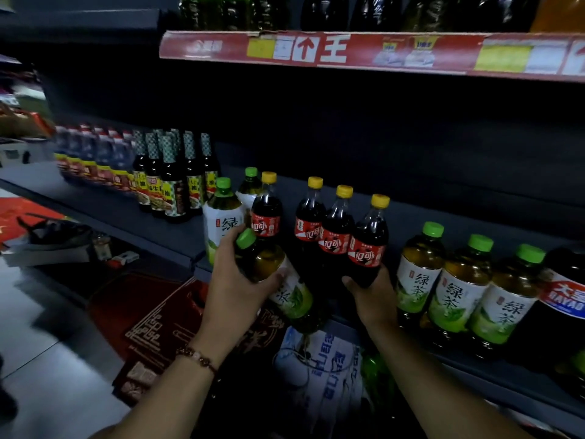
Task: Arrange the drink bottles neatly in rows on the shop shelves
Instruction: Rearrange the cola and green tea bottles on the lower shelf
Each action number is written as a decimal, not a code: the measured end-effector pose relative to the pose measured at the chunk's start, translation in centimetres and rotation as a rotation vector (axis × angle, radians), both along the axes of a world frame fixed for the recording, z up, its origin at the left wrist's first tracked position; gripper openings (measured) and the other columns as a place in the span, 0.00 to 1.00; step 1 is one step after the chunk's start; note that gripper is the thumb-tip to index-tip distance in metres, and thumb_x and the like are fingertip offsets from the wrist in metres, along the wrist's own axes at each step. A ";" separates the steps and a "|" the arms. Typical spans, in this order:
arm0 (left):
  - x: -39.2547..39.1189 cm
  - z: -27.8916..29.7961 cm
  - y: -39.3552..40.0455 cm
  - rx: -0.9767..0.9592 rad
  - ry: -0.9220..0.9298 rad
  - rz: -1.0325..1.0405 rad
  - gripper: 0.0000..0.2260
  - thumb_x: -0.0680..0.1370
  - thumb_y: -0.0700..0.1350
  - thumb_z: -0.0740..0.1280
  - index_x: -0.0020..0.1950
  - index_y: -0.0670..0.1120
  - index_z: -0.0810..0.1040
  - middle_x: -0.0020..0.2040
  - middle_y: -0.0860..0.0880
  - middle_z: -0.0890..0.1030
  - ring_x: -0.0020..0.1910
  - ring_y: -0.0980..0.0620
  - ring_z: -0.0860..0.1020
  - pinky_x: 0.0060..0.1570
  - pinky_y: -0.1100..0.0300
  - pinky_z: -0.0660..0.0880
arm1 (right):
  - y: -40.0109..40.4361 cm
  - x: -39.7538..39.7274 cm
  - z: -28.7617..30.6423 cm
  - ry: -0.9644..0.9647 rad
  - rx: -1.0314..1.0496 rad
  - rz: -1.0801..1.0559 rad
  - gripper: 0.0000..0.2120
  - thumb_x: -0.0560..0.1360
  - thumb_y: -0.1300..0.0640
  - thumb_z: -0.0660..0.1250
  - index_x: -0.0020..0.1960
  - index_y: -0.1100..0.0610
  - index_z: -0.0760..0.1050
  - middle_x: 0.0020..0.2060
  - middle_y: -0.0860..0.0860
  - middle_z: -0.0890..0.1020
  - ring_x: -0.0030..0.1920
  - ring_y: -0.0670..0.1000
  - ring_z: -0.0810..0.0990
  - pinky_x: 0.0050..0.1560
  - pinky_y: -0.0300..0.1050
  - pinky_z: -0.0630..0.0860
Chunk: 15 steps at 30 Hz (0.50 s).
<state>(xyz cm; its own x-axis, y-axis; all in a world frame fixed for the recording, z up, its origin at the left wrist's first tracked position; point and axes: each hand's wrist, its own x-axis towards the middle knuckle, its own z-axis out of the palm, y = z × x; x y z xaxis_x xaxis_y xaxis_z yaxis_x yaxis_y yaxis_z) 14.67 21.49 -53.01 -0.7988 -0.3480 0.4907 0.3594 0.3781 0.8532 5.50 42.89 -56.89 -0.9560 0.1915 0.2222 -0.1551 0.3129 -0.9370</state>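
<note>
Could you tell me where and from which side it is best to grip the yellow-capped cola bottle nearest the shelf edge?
Probably its lower body, from the front: the cola bottle stands upright at the shelf edge with other colas close behind, and the right hand already wraps its base there.

**Both hands curled round bottles at the shelf edge**

Two bare forearms reach up from the near edge, roughly parallel. The left hand [235, 274] wraps a tilted green-capped bottle of amber tea [272, 274], thumb across its front; a dark beaded bracelet [198, 359] circles that wrist. To the right, the right hand [375, 297] cups the base of a yellow-capped dark cola bottle [367, 245], its fingers hidden behind the bottle.
</note>
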 end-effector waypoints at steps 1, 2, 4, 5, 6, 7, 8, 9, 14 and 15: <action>0.1 0.3 0.1 0.009 0.003 -0.001 0.35 0.68 0.47 0.79 0.70 0.57 0.65 0.63 0.59 0.72 0.59 0.73 0.70 0.55 0.78 0.70 | -0.1 0.4 0.2 -0.013 -0.009 -0.001 0.28 0.71 0.59 0.75 0.67 0.55 0.69 0.60 0.50 0.78 0.61 0.50 0.75 0.59 0.44 0.68; 0.3 0.6 0.2 0.018 0.004 -0.001 0.35 0.68 0.46 0.79 0.69 0.59 0.64 0.62 0.60 0.72 0.58 0.74 0.70 0.54 0.79 0.69 | -0.1 1.1 0.5 -0.012 -0.025 -0.003 0.26 0.71 0.59 0.75 0.66 0.53 0.69 0.60 0.50 0.78 0.62 0.52 0.76 0.59 0.45 0.70; 0.8 1.9 0.3 0.032 0.007 -0.011 0.33 0.69 0.46 0.78 0.66 0.63 0.64 0.61 0.62 0.72 0.56 0.74 0.71 0.54 0.77 0.70 | -0.4 3.4 1.7 0.031 -0.010 0.026 0.24 0.71 0.57 0.74 0.64 0.49 0.70 0.59 0.47 0.78 0.63 0.51 0.76 0.60 0.46 0.72; 0.9 2.7 0.3 0.038 0.015 -0.024 0.33 0.68 0.47 0.78 0.65 0.65 0.65 0.61 0.61 0.73 0.57 0.71 0.73 0.54 0.74 0.72 | -0.6 4.7 2.6 0.029 0.030 0.078 0.26 0.72 0.54 0.73 0.68 0.48 0.68 0.63 0.46 0.76 0.65 0.50 0.74 0.62 0.47 0.72; 1.2 3.7 0.3 0.042 0.022 -0.037 0.33 0.68 0.49 0.78 0.65 0.65 0.65 0.61 0.60 0.73 0.58 0.67 0.74 0.54 0.71 0.74 | -0.9 6.1 3.8 -0.001 0.085 0.154 0.31 0.73 0.50 0.72 0.73 0.47 0.64 0.69 0.45 0.71 0.69 0.49 0.70 0.66 0.48 0.70; 1.3 4.7 0.2 0.042 0.027 -0.044 0.34 0.68 0.50 0.78 0.67 0.64 0.65 0.61 0.60 0.73 0.58 0.66 0.74 0.54 0.69 0.75 | -1.2 7.5 5.2 -0.052 0.156 0.238 0.36 0.74 0.44 0.70 0.77 0.45 0.58 0.72 0.44 0.65 0.73 0.49 0.65 0.70 0.49 0.66; 1.6 6.0 0.1 0.038 0.036 -0.050 0.35 0.68 0.51 0.78 0.70 0.63 0.64 0.62 0.60 0.73 0.58 0.67 0.74 0.52 0.70 0.75 | -1.6 8.5 6.6 -0.085 0.231 0.328 0.39 0.73 0.39 0.69 0.78 0.43 0.53 0.74 0.42 0.61 0.74 0.48 0.61 0.72 0.49 0.63; 1.9 7.4 0.0 0.031 0.054 -0.061 0.36 0.69 0.50 0.78 0.72 0.60 0.64 0.61 0.60 0.72 0.56 0.70 0.73 0.49 0.73 0.74 | -2.0 9.3 8.2 -0.090 0.288 0.415 0.41 0.72 0.35 0.68 0.78 0.42 0.52 0.74 0.41 0.60 0.74 0.46 0.61 0.72 0.48 0.64; 3.5 15.9 -0.1 -0.014 0.149 -0.144 0.35 0.70 0.47 0.78 0.71 0.59 0.64 0.59 0.60 0.75 0.52 0.69 0.77 0.45 0.73 0.75 | -3.6 10.7 17.2 0.077 0.329 0.511 0.28 0.71 0.42 0.74 0.67 0.37 0.67 0.60 0.35 0.76 0.59 0.38 0.76 0.60 0.40 0.75; 3.8 17.8 -0.2 -0.039 0.164 -0.156 0.34 0.70 0.47 0.78 0.70 0.61 0.64 0.58 0.60 0.76 0.51 0.67 0.78 0.44 0.72 0.75 | -3.8 10.8 19.0 0.104 0.301 0.525 0.23 0.70 0.43 0.75 0.61 0.36 0.70 0.55 0.35 0.79 0.54 0.36 0.78 0.56 0.39 0.78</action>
